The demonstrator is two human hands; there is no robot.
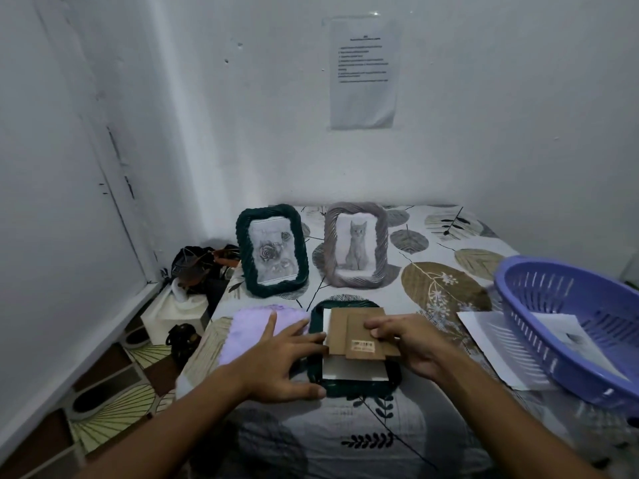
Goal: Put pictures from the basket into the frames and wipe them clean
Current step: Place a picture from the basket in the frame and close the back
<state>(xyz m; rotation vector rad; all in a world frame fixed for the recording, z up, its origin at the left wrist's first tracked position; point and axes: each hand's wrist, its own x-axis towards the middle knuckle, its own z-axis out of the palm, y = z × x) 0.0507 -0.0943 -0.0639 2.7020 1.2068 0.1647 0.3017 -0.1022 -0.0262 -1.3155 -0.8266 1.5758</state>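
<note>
A dark green frame (356,390) lies face down on the table in front of me. A white picture sheet (352,369) sits in its opening, back side up. Over it is the brown cardboard backing (349,328), which my right hand (411,344) pinches at its right edge. My left hand (280,357) rests with spread fingers on the frame's left rim, fingertips touching the backing's left edge. A purple cloth (249,326) lies just left of the frame. The purple basket (587,368) at the right holds pictures (574,337).
Two filled frames stand at the back: a dark green one with roses (271,250) and a grey one with a cat (358,245). A white sheet (484,347) pokes out from under the basket. The leaf-patterned tablecloth (446,288) covers the table. Bags (197,264) lie on the floor to the left.
</note>
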